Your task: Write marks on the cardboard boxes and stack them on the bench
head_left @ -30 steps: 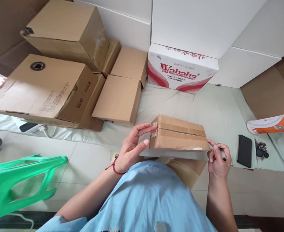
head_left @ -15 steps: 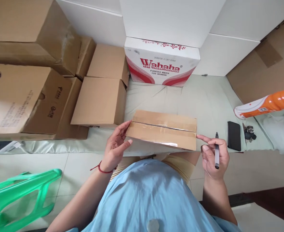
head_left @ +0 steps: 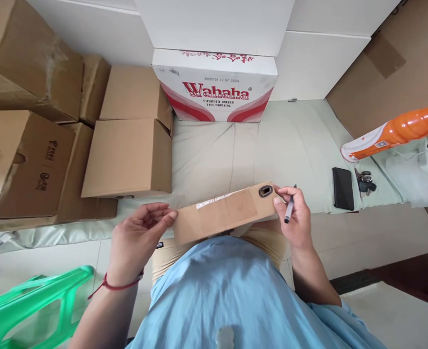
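A small cardboard box (head_left: 224, 213) is tilted at the front edge of the covered table, one long narrow side facing me. That side has a strip of tape, a white label along its upper edge and a dark-ringed oval mark at its right end. My left hand (head_left: 141, 235) pinches the left end between thumb and fingers. At the other end, my right hand (head_left: 294, 213) grips the box's right corner with thumb and index finger. A grey-and-black pen (head_left: 289, 209) is also held in the right hand, lying across its fingers.
Several cardboard boxes (head_left: 123, 160) stack on the left. A white-and-red Wahaha carton (head_left: 217, 89) stands at the back against white panels. To the right are a black phone (head_left: 343, 188), keys (head_left: 366, 180) and an orange bottle (head_left: 399, 131). A green plastic stool (head_left: 61, 291) stands lower left.
The box has been turned so a narrow side with an oval mark now shows instead of the taped seam face. Both hands moved with it, and the view shifted right.
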The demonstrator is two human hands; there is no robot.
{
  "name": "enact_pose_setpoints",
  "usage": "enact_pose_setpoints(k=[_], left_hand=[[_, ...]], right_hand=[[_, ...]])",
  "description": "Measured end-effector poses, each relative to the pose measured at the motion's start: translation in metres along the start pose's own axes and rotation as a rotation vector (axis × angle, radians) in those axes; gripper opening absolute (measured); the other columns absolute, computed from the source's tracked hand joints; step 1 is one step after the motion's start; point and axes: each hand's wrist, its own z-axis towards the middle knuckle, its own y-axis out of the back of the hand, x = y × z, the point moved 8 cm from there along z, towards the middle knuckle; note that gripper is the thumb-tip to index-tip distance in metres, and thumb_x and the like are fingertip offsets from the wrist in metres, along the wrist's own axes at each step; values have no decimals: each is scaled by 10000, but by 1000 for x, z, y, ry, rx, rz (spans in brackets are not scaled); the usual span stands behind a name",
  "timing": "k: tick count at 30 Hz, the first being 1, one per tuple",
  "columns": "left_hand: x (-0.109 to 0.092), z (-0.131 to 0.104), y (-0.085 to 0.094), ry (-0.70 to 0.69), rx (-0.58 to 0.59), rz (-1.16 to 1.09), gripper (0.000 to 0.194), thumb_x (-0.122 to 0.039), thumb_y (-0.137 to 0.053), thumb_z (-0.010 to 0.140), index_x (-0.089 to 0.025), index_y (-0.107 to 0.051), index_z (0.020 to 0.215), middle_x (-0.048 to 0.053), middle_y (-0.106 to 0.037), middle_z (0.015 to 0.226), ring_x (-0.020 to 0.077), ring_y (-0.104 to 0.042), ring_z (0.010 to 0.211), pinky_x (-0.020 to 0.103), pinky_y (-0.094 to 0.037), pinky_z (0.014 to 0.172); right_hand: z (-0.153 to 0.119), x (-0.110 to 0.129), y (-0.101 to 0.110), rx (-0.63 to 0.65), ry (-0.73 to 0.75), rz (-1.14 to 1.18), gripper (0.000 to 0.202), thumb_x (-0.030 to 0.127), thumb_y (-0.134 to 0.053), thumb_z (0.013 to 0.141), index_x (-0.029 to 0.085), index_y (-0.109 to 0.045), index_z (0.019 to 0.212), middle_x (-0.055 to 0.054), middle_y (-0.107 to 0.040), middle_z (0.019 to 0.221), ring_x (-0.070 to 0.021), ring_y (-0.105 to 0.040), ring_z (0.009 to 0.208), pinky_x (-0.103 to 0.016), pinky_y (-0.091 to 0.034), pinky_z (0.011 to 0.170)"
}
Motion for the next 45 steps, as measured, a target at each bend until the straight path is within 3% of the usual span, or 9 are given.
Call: enact_pose_setpoints(k=[2, 6, 8, 11, 14, 18, 28, 35, 45], left_hand=[[-14, 1, 1, -144, -60, 85, 496, -626, -777, 825, -206, -748, 1088, 106, -790, 1123, 284, -784, 1001, 441, -677, 930], [-71, -26, -22, -710, -120, 305, 346, -471, -696, 997, -231, -683, 1246, 157, -635, 1466, 362, -609, 1429, 570, -534, 1193], [-95, -45, -49, -951, -20, 378, 421, -450, -709, 1016, -242, -616, 1370, 179, -558, 1564, 398, -446, 1580, 630, -425, 1271], [-115, -61, -90, -1145, 127, 505, 575, -518, -735, 998, -262, -561, 1483, 189, -438, 1694, 434, -233, 1680, 700, -259, 1329], [-118, -56, -125, -1169, 248, 649, 529, -461, -775, 975, -283, -623, 1449, 169, -470, 1689, 456, -278, 1657, 743, -222, 1316], [-108, -44, -146, -1140, 353, 739, 469, -386, -776, 976, -218, -659, 1398, 245, -582, 1543, 430, -606, 1384, 673, -502, 1143], [-106, -46, -138, -1204, 281, 670, 453, -388, -774, 974, -164, -688, 1359, 282, -609, 1460, 435, -660, 1255, 639, -588, 1020], [-106, -45, -138, -1186, 272, 676, 449, -388, -778, 969, -172, -692, 1354, 293, -609, 1470, 444, -663, 1254, 639, -583, 1015], [-106, -45, -142, -1140, 323, 656, 462, -320, -798, 946, -180, -662, 1365, 290, -584, 1504, 437, -652, 1300, 629, -538, 1075]], right_hand=[[2, -13, -13, 51, -95, 15, 330, 510, -729, 977, 258, -637, 1169, -118, -801, 1274, -208, -798, 903, -319, -629, 726], [0, -29, -29, 144, -223, 118, 424, 576, -714, 977, 254, -613, 1235, -140, -743, 1410, -56, -539, 423, -273, -493, 422], [0, -26, -19, 45, -176, 162, 378, 551, -736, 974, 248, -596, 1153, -135, -756, 1389, -40, -522, 427, -254, -495, 436], [-2, -15, 14, -208, -49, 215, 378, 476, -785, 965, 242, -496, 895, -41, -835, 993, -41, -488, 426, -199, -419, 429], [-3, -8, 37, -288, 7, 351, 457, 565, -680, 1017, 243, -444, 795, 45, -694, 612, -41, -355, 341, -183, -266, 376], [-1, -7, 36, -155, -91, 478, 584, 797, -399, 1031, 248, -596, 1050, 29, -697, 622, -73, -337, 325, -219, -279, 379], [14, 9, -19, -19, 30, 90, 213, 400, -720, 999, 237, -662, 1124, 0, -745, 799, -148, -679, 700, -263, -530, 645], [13, 18, -34, -206, 149, -51, 58, 262, -600, 982, 233, -633, 944, 68, -595, 624, -105, -520, 495, -233, -420, 504], [8, 24, -36, -187, 272, -238, 71, 256, -613, 976, 236, -667, 935, 65, -595, 609, -118, -526, 493, -252, -442, 527]])
